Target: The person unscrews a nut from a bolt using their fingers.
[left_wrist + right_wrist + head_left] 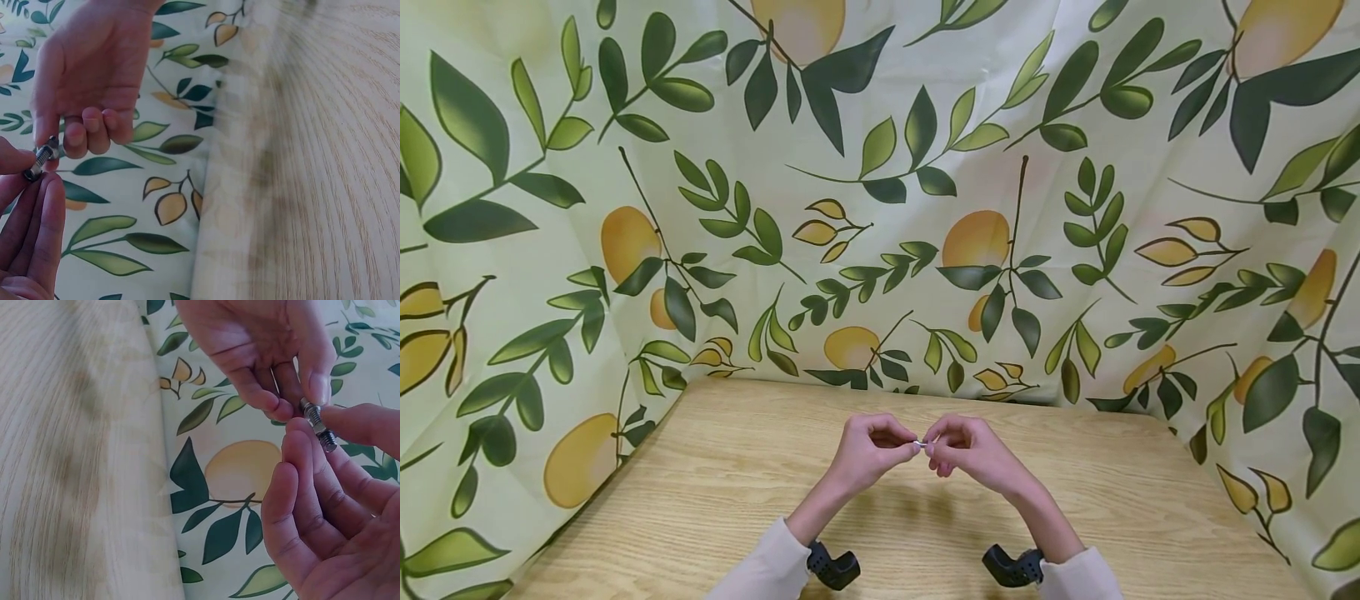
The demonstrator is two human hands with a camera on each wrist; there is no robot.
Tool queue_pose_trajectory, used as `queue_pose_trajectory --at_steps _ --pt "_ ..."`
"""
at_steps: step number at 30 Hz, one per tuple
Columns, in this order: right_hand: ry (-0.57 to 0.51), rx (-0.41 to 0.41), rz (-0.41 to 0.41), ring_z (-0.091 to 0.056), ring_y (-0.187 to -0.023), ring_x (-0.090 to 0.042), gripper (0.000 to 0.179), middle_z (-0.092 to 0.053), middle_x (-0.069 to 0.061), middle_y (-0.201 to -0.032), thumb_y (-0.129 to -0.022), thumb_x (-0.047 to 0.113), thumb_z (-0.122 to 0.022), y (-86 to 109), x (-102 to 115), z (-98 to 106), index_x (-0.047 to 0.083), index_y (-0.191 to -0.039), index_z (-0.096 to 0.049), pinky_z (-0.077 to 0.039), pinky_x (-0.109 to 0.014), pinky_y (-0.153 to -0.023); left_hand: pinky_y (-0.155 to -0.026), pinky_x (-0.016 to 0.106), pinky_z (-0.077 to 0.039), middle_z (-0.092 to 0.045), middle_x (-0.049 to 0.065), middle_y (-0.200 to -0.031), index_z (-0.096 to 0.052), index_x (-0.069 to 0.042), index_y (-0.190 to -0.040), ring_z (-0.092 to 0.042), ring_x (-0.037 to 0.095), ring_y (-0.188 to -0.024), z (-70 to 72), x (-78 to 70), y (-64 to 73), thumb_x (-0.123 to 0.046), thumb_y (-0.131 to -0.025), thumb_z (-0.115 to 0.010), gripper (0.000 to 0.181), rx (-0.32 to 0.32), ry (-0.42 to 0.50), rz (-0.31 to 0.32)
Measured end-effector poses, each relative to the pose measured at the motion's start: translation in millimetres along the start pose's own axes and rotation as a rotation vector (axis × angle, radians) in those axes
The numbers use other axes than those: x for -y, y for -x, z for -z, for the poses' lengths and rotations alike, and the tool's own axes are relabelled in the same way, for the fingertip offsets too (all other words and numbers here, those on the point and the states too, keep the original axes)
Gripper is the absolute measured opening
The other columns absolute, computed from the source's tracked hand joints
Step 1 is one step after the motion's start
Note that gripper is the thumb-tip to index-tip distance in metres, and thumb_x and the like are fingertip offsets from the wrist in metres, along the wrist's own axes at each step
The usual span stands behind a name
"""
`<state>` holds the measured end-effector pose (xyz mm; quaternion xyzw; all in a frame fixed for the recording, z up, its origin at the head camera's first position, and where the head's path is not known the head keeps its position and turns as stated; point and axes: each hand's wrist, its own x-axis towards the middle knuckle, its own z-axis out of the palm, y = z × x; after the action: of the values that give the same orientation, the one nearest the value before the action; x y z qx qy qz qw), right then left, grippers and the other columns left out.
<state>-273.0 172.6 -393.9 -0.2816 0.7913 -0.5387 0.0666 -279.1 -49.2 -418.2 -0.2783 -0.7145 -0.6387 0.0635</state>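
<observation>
A small metal bolt (329,442) with visible threads and what looks like a nut (319,427) on it is held between both hands, above the table. My left hand (867,454) pinches one end of the bolt between thumb and fingertips. From the other side, my right hand (973,454) pinches around the nut with thumb and fingers. In the left wrist view the threaded shank (42,157) shows between the two sets of fingertips. The fingertips partly cover both ends, and the bolt's head cannot be made out clearly.
Under the hands lies a wood-grain table (737,467). A cloth (895,292) printed with leaves and orange fruit hangs along its back and sides. Black wrist mounts (835,567) sit at both cuffs, close above the tabletop.
</observation>
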Motion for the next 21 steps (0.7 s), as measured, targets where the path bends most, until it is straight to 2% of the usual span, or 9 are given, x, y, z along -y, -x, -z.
queue_pose_trajectory --at_steps 4,10,12,17,21 --pt "-0.011 0.005 0.013 -0.066 -0.067 -0.014 0.019 -0.070 -0.025 -0.081 -0.097 0.008 -0.065 0.0 0.1 -0.4 -0.007 -0.109 -0.063 -0.061 -0.034 -0.067 -0.072 0.025 -0.063 -0.077 0.019 -0.091 -0.078 -0.001 -0.092 -0.074 0.008 -0.075 -0.2 -0.2 0.4 -0.003 -0.085 -0.080 0.008 0.000 0.001 0.006" --pt "0.028 0.008 -0.009 -0.068 -0.067 -0.016 0.025 -0.072 -0.014 -0.080 -0.100 0.016 -0.065 0.2 0.7 0.7 -0.007 -0.109 -0.066 -0.062 -0.037 -0.068 -0.072 0.025 -0.062 -0.077 0.019 -0.090 -0.078 -0.001 -0.092 -0.074 0.009 -0.075 0.1 -1.2 0.9 -0.004 -0.085 -0.080 0.008 -0.001 0.005 0.007" --pt "0.034 0.010 -0.011 -0.068 -0.067 -0.017 0.024 -0.072 -0.015 -0.081 -0.101 0.015 -0.064 0.3 0.9 0.7 -0.007 -0.109 -0.066 -0.062 -0.038 -0.068 -0.072 0.025 -0.062 -0.077 0.019 -0.090 -0.078 -0.001 -0.092 -0.074 0.009 -0.075 0.2 -0.8 0.9 -0.004 -0.085 -0.080 0.008 -0.002 0.002 0.013" --pt "0.010 0.005 -0.009 -0.067 -0.068 -0.020 0.023 -0.071 -0.027 -0.082 -0.098 0.010 -0.066 0.4 1.7 0.1 -0.007 -0.111 -0.062 -0.061 -0.035 -0.068 -0.072 0.024 -0.062 -0.077 0.018 -0.090 -0.078 -0.002 -0.092 -0.074 0.008 -0.075 0.0 -1.1 0.8 -0.004 -0.085 -0.081 0.008 -0.006 -0.004 0.030" --pt "0.006 0.016 -0.014 -0.067 -0.067 -0.019 0.025 -0.071 -0.024 -0.082 -0.098 0.012 -0.066 0.2 1.9 0.4 -0.008 -0.113 -0.062 -0.062 -0.035 -0.068 -0.072 0.024 -0.062 -0.077 0.018 -0.090 -0.079 -0.002 -0.092 -0.074 0.008 -0.075 -0.5 -1.6 0.7 -0.005 -0.085 -0.081 0.008 -0.011 -0.003 0.035"
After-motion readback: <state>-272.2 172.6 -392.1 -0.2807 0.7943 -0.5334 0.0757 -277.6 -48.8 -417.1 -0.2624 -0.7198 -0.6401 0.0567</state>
